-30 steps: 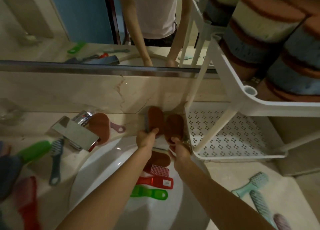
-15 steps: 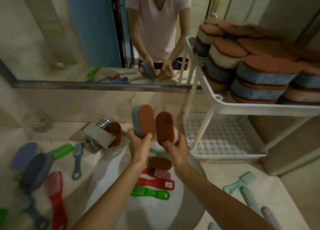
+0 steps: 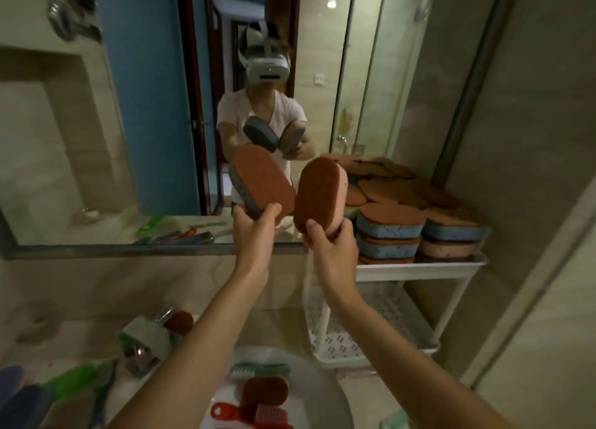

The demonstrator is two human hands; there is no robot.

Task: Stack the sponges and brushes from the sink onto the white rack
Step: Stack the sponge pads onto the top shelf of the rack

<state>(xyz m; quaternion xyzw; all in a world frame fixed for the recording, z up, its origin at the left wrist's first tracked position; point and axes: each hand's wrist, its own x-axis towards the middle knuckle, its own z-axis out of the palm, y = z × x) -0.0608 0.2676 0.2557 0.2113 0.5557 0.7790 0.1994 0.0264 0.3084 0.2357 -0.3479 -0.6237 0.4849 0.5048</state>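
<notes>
Head view: both forearms reach forward and upward before the mirror (image 3: 154, 106). The left hand (image 3: 254, 225) grips the lower end of a blue-backed sponge (image 3: 263, 180), thumb on its rust scouring face and fingers curled behind, the sponge tilted up and to the left. The right hand (image 3: 329, 241) grips the lower end of a pink-backed sponge (image 3: 319, 196), held nearly upright just beside the first. Both sponges are in the air to the left of the white rack (image 3: 419, 267), whose upper tier carries stacked sponges (image 3: 390, 232). Below, the sink (image 3: 322, 390) holds 1 rust-faced sponge (image 3: 266, 391) and a red brush (image 3: 225, 411). A faucet (image 3: 145, 335) stands on the beige counter (image 3: 80, 341).
</notes>
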